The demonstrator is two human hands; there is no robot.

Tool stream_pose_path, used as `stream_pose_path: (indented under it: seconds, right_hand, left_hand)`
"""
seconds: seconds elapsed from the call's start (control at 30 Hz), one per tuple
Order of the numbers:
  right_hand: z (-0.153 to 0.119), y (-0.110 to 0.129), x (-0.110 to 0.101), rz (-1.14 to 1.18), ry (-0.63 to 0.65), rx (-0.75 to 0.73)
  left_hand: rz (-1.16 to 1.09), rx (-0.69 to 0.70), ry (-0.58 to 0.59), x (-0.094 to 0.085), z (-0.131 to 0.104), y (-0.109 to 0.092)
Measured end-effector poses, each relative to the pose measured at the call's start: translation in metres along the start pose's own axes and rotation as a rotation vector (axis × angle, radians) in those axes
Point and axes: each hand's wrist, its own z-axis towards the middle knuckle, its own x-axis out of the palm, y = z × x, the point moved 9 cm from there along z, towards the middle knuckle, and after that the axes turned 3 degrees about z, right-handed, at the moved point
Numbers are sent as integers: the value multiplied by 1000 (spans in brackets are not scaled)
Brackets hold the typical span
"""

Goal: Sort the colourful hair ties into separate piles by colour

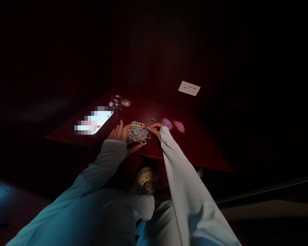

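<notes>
Pale sleeves; open left hand against ring pile, spread crosswise; right hand, grip unclear.

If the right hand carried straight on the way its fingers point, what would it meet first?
Most likely the pile of coloured rings: the fingers of the right hand point left at its edge. Whether they already touch it is unclear.

Has room over the worktop right of the pink pile. Farther left, meets the purple pile, ring heap, clear tub and bright screen.
</notes>
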Motion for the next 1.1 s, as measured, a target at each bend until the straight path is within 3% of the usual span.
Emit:
stream_pose_path:
  seconds: [0.2,0.43,0.67,0.87,0.97,1.1]
  right_hand:
    - [5,-9,2,78,-46,92]
    - [6,-5,-2,108,-10,73]
    - [25,-23,-40,-105,-303,62]
    - [42,-8,-31,-590,-235,62]
    - [45,-6,-29,-594,-231,48]
    - [41,-19,-51,-448,-393,74]
  left_hand:
    - [3,10,10,-4,-2,-2]
    - [3,4,18,-1,-1,1]
    - [-1,-39,3,6,2,4]
    - [25,-46,-13,11,3,3]
    - [37,-55,28,13,5,5]
    - [34,-60,104,15,7,8]
